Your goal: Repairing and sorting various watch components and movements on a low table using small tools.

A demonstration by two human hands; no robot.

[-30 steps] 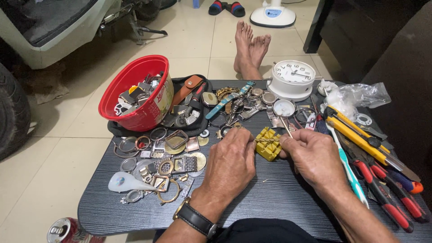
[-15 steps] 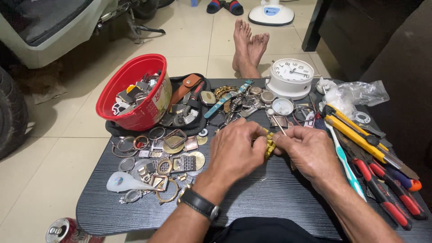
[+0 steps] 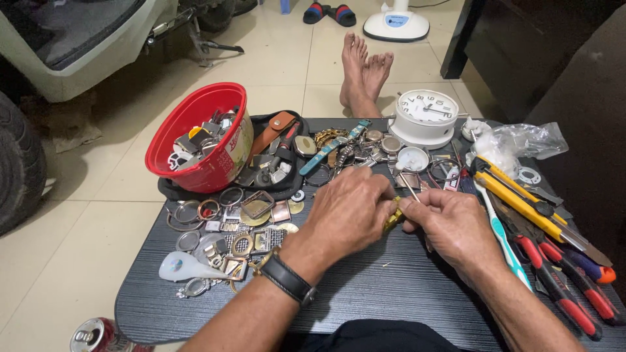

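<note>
Gold watch band (image 3: pixel 393 218) — between both hands (image 3: pixel 398 218)

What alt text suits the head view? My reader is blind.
Two hands, left and right, pinch a small gold watch part over a dark table. Around them lie watch parts, a red bowl, a white clock and tools.
</note>
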